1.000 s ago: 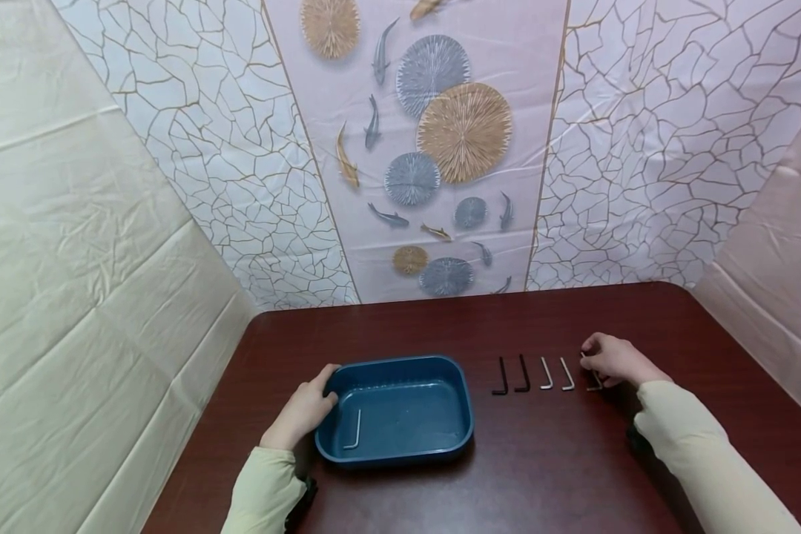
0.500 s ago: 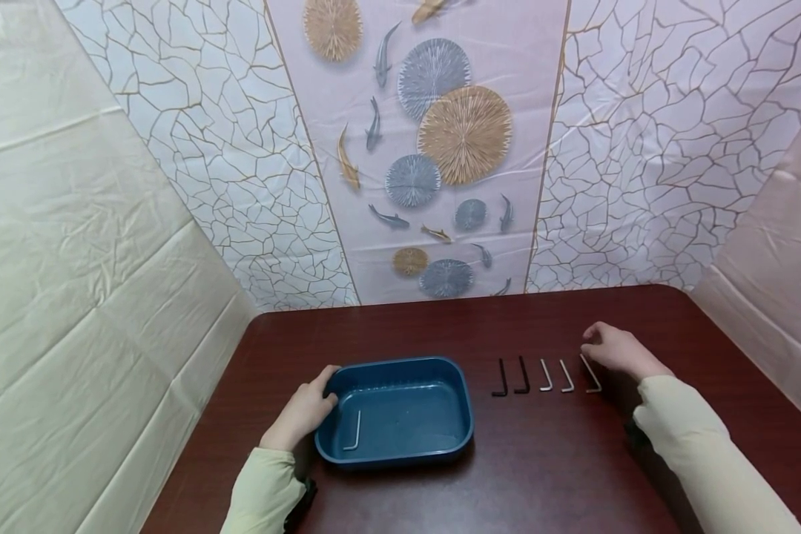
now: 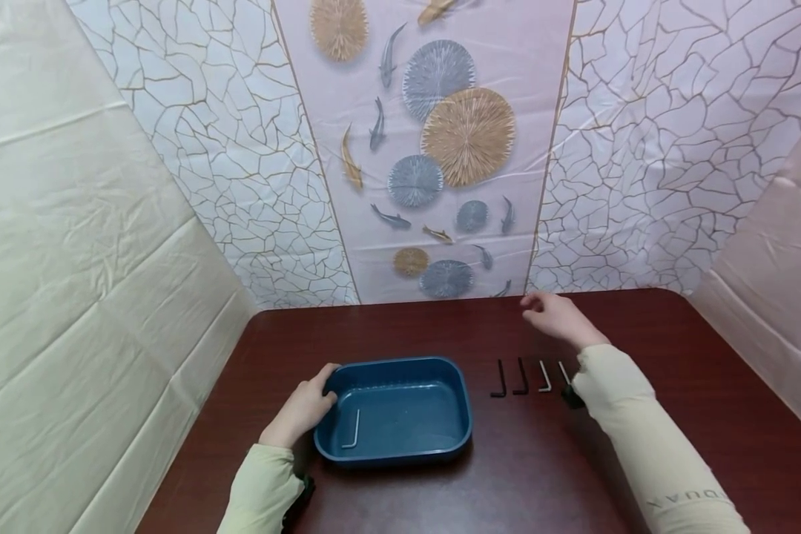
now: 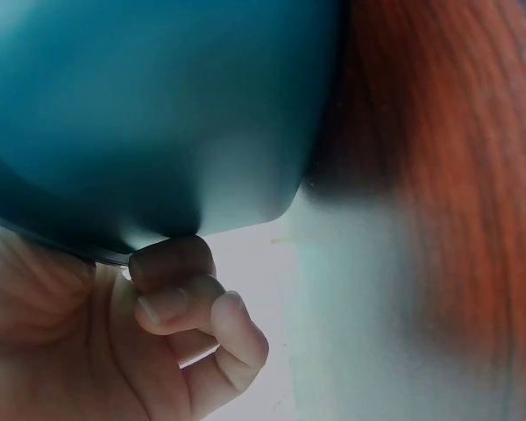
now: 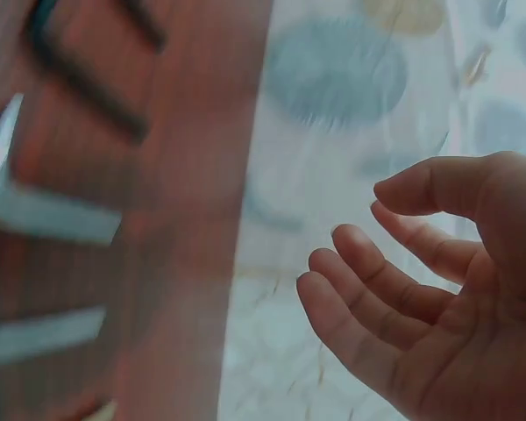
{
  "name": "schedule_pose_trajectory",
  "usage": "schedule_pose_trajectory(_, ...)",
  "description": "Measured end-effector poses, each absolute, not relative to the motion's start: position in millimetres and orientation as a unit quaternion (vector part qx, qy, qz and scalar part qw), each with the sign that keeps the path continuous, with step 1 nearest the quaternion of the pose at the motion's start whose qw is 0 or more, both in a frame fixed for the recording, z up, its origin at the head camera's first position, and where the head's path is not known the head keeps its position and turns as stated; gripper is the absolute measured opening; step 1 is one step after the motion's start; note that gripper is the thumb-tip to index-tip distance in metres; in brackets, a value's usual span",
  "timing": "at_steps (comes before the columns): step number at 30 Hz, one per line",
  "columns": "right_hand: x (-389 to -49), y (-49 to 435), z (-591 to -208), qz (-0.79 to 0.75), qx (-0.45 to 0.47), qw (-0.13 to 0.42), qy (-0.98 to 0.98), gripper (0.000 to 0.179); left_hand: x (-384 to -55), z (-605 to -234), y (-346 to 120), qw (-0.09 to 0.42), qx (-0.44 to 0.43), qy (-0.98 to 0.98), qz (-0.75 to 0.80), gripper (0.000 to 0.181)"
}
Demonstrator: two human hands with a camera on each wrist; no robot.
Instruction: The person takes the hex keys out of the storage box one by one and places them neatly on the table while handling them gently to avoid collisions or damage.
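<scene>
My left hand (image 3: 299, 409) grips the left wall of a dark blue rectangular tray (image 3: 400, 454), thumb over the rim and fingers outside; the left wrist view shows those fingers curled under the rim. Inside the tray, toward its left end, lies a silver hex key (image 3: 357, 430). My right hand (image 3: 562, 319) hovers beyond the row of hex keys, its loosely bent fingers (image 5: 359, 329) holding nothing in the right wrist view. That row has two black hex keys (image 3: 501, 380) and silver ones (image 3: 544, 377). The right sleeve and wrist device cover the row's right end.
The dark red-brown table (image 3: 400, 500) ends at a patterned cloth backdrop (image 3: 467, 245). Pale cloth walls (image 3: 133, 297) close in both sides. The right forearm (image 3: 641, 430) reaches across the table's right part.
My right hand let go of the rightmost silver hex key, then moved left and farther back over the row. My left hand stays on the tray.
</scene>
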State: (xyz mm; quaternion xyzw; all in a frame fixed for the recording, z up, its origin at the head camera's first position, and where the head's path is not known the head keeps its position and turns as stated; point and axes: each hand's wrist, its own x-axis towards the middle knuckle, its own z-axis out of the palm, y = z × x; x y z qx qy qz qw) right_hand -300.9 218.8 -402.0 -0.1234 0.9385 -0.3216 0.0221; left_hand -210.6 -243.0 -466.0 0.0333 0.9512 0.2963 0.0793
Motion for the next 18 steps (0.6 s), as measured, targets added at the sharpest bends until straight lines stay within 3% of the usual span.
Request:
schedule_pose_trajectory(12, -303.4, 111.5, -396.3, -0.344, -0.181, 0.053, 0.920, 0.029, -209.8, -467.4, -244.1, 0.077, 0.036, 0.951, 0.298, 0.050)
schedule_pose_trajectory(18, -296.3, 69.6, -399.7, -0.368, -0.224, 0.038, 0.902, 0.021, -209.4, -467.3, -243.1, 0.074, 0.037, 0.950, 0.301, 0.050)
